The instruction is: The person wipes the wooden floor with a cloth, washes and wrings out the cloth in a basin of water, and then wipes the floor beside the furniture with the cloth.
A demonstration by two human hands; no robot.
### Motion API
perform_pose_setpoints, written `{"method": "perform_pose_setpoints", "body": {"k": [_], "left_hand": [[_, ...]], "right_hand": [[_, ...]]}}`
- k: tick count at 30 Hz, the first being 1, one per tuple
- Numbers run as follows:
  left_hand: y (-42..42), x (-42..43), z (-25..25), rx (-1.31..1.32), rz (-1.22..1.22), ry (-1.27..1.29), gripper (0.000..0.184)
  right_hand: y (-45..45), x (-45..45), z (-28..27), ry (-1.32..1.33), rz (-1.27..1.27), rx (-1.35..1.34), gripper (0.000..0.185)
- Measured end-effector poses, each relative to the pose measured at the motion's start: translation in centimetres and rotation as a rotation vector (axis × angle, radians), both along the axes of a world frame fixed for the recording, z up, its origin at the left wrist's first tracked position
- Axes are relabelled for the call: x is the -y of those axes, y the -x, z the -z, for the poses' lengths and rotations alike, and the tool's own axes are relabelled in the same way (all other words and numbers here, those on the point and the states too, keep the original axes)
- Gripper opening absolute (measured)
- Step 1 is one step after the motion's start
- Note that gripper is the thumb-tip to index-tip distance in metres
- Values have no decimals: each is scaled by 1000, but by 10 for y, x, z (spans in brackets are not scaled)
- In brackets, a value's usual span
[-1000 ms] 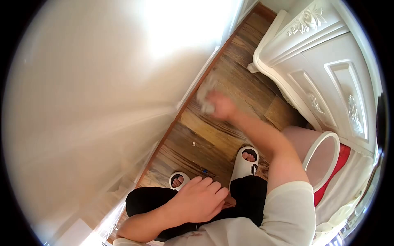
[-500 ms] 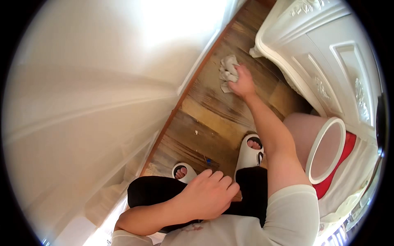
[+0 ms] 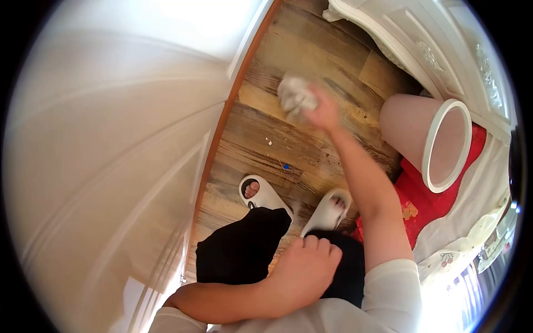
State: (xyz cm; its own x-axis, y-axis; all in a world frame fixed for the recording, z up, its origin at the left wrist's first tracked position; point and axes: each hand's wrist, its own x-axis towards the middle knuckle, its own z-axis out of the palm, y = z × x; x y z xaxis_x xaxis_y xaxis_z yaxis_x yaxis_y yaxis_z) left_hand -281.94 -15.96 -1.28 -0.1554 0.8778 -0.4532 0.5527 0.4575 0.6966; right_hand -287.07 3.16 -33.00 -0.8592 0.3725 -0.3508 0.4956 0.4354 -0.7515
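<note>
My right hand [image 3: 322,108] reaches out over the wood floor [image 3: 250,125], its fingers closed on a crumpled pale cloth [image 3: 296,95]; both are a little blurred. Closer to my body, my left hand [image 3: 308,269] rests curled over my black-clad knee, fingers bent together, and nothing shows in it. Between the cloth and my feet lie small white bits [image 3: 269,142] and a small blue piece [image 3: 286,166] on the floor.
A pinkish bin [image 3: 408,125] lies on its side at the right, by a red cloth [image 3: 425,205] and a white carved cabinet [image 3: 388,33]. White slippers [image 3: 266,197] are on my feet. At the left stands a pale wall panel [image 3: 127,139] with brown edging.
My view has shifted, and the bin and floor bits appear higher. My right hand has swept the cloth nearer to the bits. My feet have moved, and more of the red cloth shows.
</note>
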Motion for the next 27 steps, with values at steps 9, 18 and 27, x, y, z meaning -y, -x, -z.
{"method": "perform_pose_setpoints", "body": {"k": [9, 18, 27], "left_hand": [[-6, 24, -31, -281, -105, 213, 40], [-60, 23, -45, -290, 34, 105, 43], [-77, 51, -59, -234, -123, 264, 56]], "right_hand": [[11, -30, 77, -370, -101, -322, 60], [-112, 48, 55, -299, -548, -345, 64], [-70, -62, 55, -452, 33, -221, 52]]}}
